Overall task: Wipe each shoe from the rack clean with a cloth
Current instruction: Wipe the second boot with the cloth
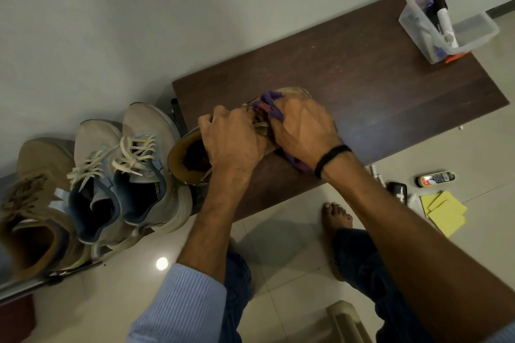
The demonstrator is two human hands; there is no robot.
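We see the left hand point(234, 139) clamped over the middle of the tan shoe point(187, 160), with its fingers curled down across the laces and its thumb side toward the heel opening, so the grip is firm rather than loose. The right hand point(303, 128), with a black wristband point(331, 159) at the wrist, has its fingers bent around a bunched purple cloth point(269, 100) and presses it against the shoe's front half. Cloth spills out above the knuckles and again under the wrist. The two hands sit just beside each other on the shoe, almost touching. The shoe lies on the dark table point(362, 78), at the table's left end near its front edge. Its heel opening overhangs the left end and gapes toward us, and its toe points away along the tabletop. We read its long axis as running roughly parallel to the table's long edges. Just off the table's left end, a pair of grey-and-blue sneakers point(125, 175) and another tan shoe point(33, 203) stand on the rack point(41, 282), toes toward the wall. On the table's far right corner sits a clear plastic tub point(482, 29) holding a marker point(443, 18). On the floor off the table's right front side lie yellow pads point(446, 209) and a small bottle point(436, 177), and a bare foot point(337, 217) rests near the table's front edge.
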